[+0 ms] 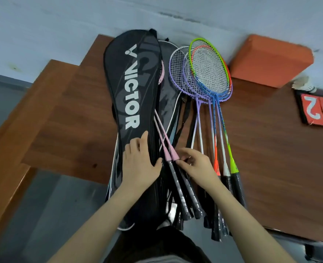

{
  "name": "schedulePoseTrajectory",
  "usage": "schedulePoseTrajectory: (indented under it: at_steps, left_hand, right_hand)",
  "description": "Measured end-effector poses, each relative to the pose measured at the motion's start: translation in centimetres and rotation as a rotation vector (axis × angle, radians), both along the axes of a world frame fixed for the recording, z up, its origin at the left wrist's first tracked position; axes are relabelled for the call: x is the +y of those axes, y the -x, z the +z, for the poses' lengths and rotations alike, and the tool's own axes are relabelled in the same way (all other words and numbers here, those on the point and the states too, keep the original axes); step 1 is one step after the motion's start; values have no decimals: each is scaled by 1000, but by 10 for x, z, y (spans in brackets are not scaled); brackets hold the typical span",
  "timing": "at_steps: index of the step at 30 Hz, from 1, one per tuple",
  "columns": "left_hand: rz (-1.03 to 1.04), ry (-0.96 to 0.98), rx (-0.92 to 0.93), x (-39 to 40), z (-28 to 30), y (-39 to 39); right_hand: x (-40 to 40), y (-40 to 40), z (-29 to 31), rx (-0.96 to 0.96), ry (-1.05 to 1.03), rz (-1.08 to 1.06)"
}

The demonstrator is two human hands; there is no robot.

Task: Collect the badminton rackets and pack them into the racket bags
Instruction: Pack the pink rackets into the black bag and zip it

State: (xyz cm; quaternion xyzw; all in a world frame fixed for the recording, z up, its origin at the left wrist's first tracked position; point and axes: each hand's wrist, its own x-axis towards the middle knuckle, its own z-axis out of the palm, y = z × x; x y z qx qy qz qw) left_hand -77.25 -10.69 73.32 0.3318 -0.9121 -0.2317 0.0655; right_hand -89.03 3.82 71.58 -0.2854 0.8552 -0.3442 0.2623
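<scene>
A black racket bag (132, 86) with white VICTOR lettering lies lengthwise on the wooden table (261, 149). Two pink rackets (166, 147) stick out of its open right side, heads hidden inside, black grips toward me. My left hand (140, 160) rests flat on the bag's lower part, fingers spread. My right hand (196, 164) pinches at the pink cone of one racket where it meets the grip. To the right lies a pile of several rackets (208, 73) with purple, blue, green and orange frames. More bags (173, 103) lie under the black one.
An orange block (270, 59) sits at the table's far right against the wall. A shuttlecock (303, 83) and a red score flip card (318, 111) lie at the right edge. A lower wooden step (58, 120) runs along the left. Black straps hang off the near edge.
</scene>
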Motion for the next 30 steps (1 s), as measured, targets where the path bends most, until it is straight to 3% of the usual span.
schedulePoseTrajectory:
  at_steps: [3, 6, 10, 16, 23, 27, 30]
  left_hand:
    - [52, -2, -97, 23, 4, -18]
    - [128, -44, -139, 38, 8, -34]
    - [245, -256, 103, 36, 17, -47]
    - [305, -548, 322, 20, 29, -63]
    - [306, -670, 477, 16, 36, -72]
    - [313, -684, 488, 6, 33, -73]
    - [339, -651, 455, 9, 27, -72]
  right_hand:
    - [15, -12, 0, 9, -80, 39]
    - [19, -19, 3, -52, 1, -6]
    - [10, -25, 9, -290, 242, -110]
    - [-10, -40, 25, -371, 316, -108]
    - [-48, -47, 47, -122, 286, -34]
    - [-48, -37, 41, -21, 103, 157]
    - [-26, -32, 24, 12, -55, 97]
